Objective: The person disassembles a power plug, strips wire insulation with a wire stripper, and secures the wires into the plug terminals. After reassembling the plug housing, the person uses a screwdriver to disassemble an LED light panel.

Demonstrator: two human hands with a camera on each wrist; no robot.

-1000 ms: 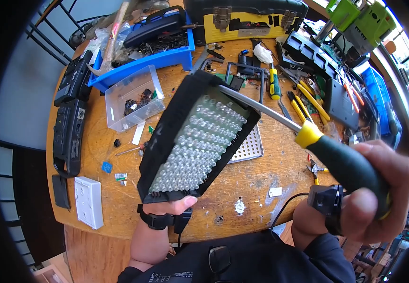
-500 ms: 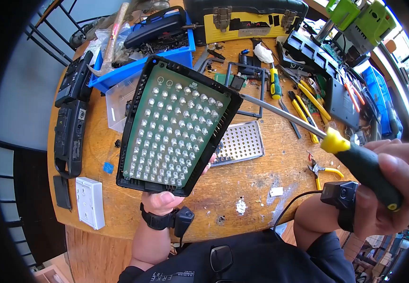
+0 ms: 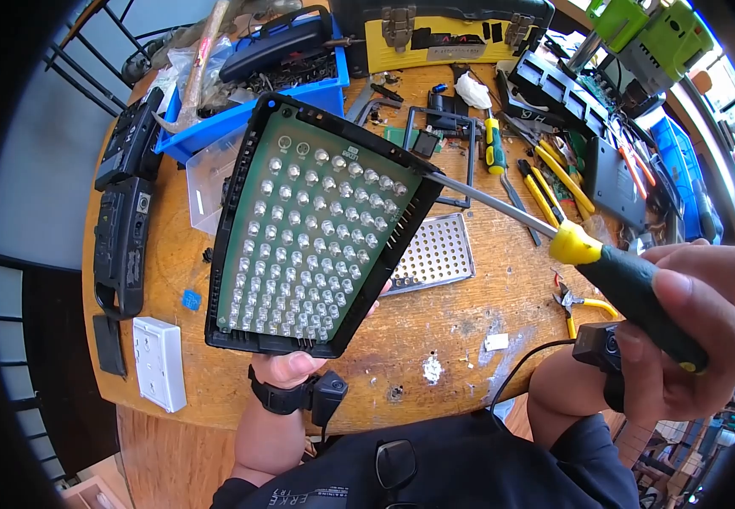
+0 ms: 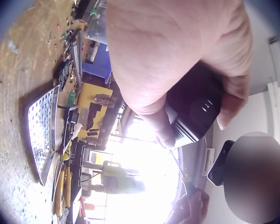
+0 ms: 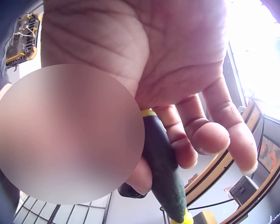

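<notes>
My left hand [image 3: 289, 368] holds a black plastic housing [image 3: 215, 299] from below, tilted up; the left wrist view shows the fingers curled round the housing [image 4: 196, 100]. A green circuit board [image 3: 255, 182] with rows of clear LEDs lies inside its frame. My right hand [image 3: 696, 327] grips the green and yellow handle of a screwdriver [image 3: 639, 288], its shaft pointing left. The shaft's end is at the housing's upper right corner; whether it touches cannot be told. In the right wrist view the handle [image 5: 164, 163] runs between thumb and fingers.
A perforated metal plate [image 3: 439, 254] lies behind the housing. Cutters [image 3: 584, 305], a white box [image 3: 158, 363] and black devices [image 3: 121, 246] rest on the wooden table [image 3: 469, 373]. Farther back are a blue bin [image 3: 304, 100], pliers, a black frame and a yellow toolbox [image 3: 452, 53].
The housing has turned so the LED board faces the head camera. The screwdriver's tip has gone from the top edge to the upper right corner, and the right hand has shifted slightly.
</notes>
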